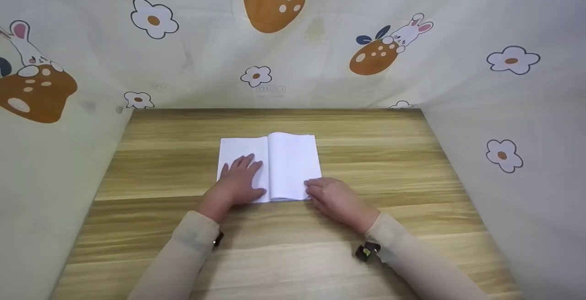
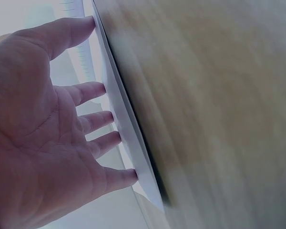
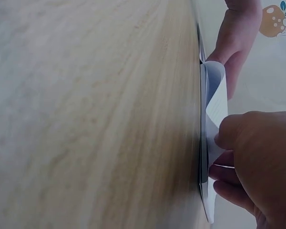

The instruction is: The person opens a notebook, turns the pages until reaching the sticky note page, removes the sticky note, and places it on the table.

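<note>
An open notebook [image 1: 293, 162] with pale, faintly ruled pages lies on the wooden table. Spread over its left page, my left hand [image 1: 238, 183] presses down with straight fingers; the left wrist view shows the fingertips [image 2: 112, 117] touching the paper. At the lower right corner of the right page [image 1: 293, 158], my right hand [image 1: 336, 199] pinches the paper between thumb and fingers. Seen from the right wrist, that page [image 3: 218, 102] bows up near the spine, above the pages under it. The right hand [image 3: 264, 162] hides part of the page's edge.
Wood-grain tabletop [image 1: 293, 254] surrounds the notebook. A pale patterned sheet [image 1: 316, 62] with rabbits and flowers rises behind the table and along both sides. A small dark device [image 1: 366, 250] sits at the right wrist.
</note>
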Demonstrator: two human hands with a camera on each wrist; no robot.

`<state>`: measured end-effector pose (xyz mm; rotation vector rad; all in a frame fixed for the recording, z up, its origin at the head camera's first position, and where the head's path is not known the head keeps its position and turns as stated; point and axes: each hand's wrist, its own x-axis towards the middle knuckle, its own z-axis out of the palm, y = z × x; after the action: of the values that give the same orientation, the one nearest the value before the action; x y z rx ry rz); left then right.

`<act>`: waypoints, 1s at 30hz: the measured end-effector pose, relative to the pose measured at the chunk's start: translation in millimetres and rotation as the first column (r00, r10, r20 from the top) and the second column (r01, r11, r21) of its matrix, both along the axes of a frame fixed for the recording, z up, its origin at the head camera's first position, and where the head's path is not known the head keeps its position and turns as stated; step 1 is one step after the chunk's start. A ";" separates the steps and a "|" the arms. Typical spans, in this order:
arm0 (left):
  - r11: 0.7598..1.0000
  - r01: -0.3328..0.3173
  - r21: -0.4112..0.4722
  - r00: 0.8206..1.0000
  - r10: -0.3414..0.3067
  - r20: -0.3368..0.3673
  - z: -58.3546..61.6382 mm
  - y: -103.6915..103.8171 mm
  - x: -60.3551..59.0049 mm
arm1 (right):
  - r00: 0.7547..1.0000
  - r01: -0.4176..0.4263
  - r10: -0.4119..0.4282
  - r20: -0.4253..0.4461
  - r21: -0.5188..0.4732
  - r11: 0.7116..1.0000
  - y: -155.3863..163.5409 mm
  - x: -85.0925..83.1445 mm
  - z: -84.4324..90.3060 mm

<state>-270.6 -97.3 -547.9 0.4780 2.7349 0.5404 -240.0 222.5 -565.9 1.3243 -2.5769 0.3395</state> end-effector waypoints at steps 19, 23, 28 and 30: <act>1.000 -0.003 0.003 1.000 0.003 -0.008 -2.4 -0.2 -1.3 | 0.991 0.051 -0.032 0.128 -0.146 0.988 -1.7 -14.8 8.7; 0.999 -0.007 0.032 1.000 0.008 -0.003 -1.4 -1.3 -1.9 | 0.990 0.059 -0.035 0.136 -0.173 0.983 -2.8 -15.7 13.5; 0.997 -0.029 0.073 0.999 0.031 -0.037 -2.1 -3.8 -3.4 | 0.980 0.101 -0.064 0.189 -0.190 0.977 -5.1 -16.2 18.8; 0.994 -0.038 0.099 0.997 0.045 -0.065 -1.6 -3.6 -3.7 | 0.975 0.119 -0.078 0.209 -0.191 0.974 -5.7 -16.3 20.1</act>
<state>-274.3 -100.9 -549.5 0.4724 2.7979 0.6839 -256.4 216.8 -545.8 1.1378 -2.6702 0.7303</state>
